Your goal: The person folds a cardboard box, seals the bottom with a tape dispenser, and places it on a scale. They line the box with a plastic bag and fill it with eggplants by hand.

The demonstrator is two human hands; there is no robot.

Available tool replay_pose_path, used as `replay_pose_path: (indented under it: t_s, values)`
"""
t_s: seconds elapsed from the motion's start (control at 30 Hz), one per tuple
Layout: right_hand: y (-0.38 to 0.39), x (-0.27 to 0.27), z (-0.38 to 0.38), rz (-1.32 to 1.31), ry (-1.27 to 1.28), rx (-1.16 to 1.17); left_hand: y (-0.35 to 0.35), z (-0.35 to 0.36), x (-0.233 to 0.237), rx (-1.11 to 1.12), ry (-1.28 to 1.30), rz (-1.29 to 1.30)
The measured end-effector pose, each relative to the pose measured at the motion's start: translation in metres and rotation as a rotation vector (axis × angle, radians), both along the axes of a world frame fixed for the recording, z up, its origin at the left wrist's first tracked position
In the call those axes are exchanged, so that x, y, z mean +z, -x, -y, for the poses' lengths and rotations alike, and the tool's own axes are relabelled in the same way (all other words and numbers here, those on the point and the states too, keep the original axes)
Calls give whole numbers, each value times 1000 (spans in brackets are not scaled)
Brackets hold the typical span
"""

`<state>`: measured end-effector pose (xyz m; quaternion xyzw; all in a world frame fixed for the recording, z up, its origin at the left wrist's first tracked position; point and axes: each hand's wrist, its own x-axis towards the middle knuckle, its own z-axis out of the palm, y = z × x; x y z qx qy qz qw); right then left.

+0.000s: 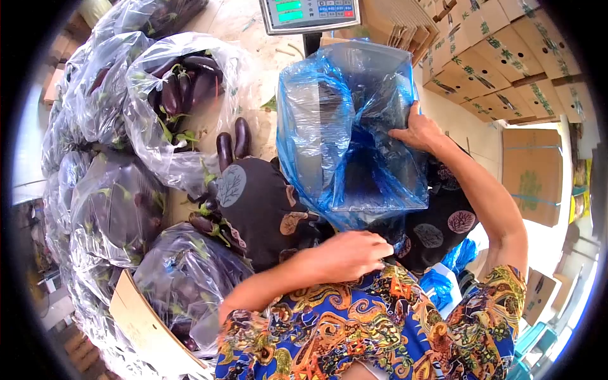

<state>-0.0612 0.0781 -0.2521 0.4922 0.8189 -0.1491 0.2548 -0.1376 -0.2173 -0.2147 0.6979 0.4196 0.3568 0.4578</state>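
A blue plastic bag (313, 114) is spread over and inside a grey, open-topped metal bin (380, 57), which stands between my knees, close to the scale. My right hand (419, 128) grips the bin's right rim through the bag, with the thumb inside and the fingers outside. Low at the near side, my left hand (358, 255) is closed at the bag's near edge, by my shirt. Its fingers seem to pinch the plastic, though the fingertips are partly hidden. Two loose eggplants (242, 138) lie left of the bin.
An open clear bag of eggplants (183, 95) sits at the left, among several fuller bags (117, 202). A digital scale display (310, 14) stands at the top. Stacked cartons (500, 63) fill the upper right. More blue plastic (437, 285) lies by my right side.
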Motion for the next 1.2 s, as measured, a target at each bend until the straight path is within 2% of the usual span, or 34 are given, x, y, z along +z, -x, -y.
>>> replay_pose_path:
  t_s: [0.07, 0.13, 0.2, 0.23, 0.27, 0.37, 0.4, 0.43, 0.5, 0.53, 0.63, 0.7, 0.83, 0.93, 1.0, 1.07, 1.13, 1.17, 1.2]
  values:
    - [-2, 7, -8, 7, 55, 22, 67, -5, 50, 100, 2, -45]
    - [-7, 13, -20, -29, 7, 124, 127, -23, 89, 287, 80, -50]
    - [-2, 33, -36, -8, 7, 230, 173, -51, 96, 484, 326, 155]
    - [-9, 20, -52, -173, -161, 311, 193, -70, 79, 570, 239, 91]
    - [-4, 24, -56, -275, -208, 289, 212, -89, 50, 655, 152, 29]
    - [13, 31, -55, -530, -371, 208, 254, -146, -42, 731, -104, -202]
    - [15, 28, -59, -504, -352, 209, 259, -162, -68, 765, -194, -322]
    - [20, 28, -62, -481, -333, 209, 257, -171, -72, 796, -286, -445]
    - [29, 32, -65, -374, -311, 191, 245, -181, -85, 714, -151, -365]
    - [33, 37, -60, -484, -380, 184, 237, -185, -87, 675, -81, -326]
    - [44, 58, -42, -768, -539, 150, 231, -188, -95, 829, -54, -129]
    - [54, 58, -44, -764, -520, 219, 225, -184, -97, 897, -62, -63]
    - [57, 39, -49, -766, -448, 353, 208, -153, -81, 960, -238, -163]
    - [64, 47, -30, -837, -366, 407, 219, -131, -72, 1102, -157, -76]
    - [67, 56, -23, -923, -285, 434, 225, -124, -47, 1103, -123, 290]
    - [66, 59, -28, -908, -282, 481, 230, -118, -37, 1043, -119, 502]
    - [69, 59, -30, -978, -323, 509, 237, -119, -41, 1038, -145, 419]
    - [71, 63, -25, -1077, -129, 304, 239, -121, -43, 1036, -156, 378]
    - [74, 70, -25, -1035, -142, 285, 240, -122, -44, 1048, -150, 388]
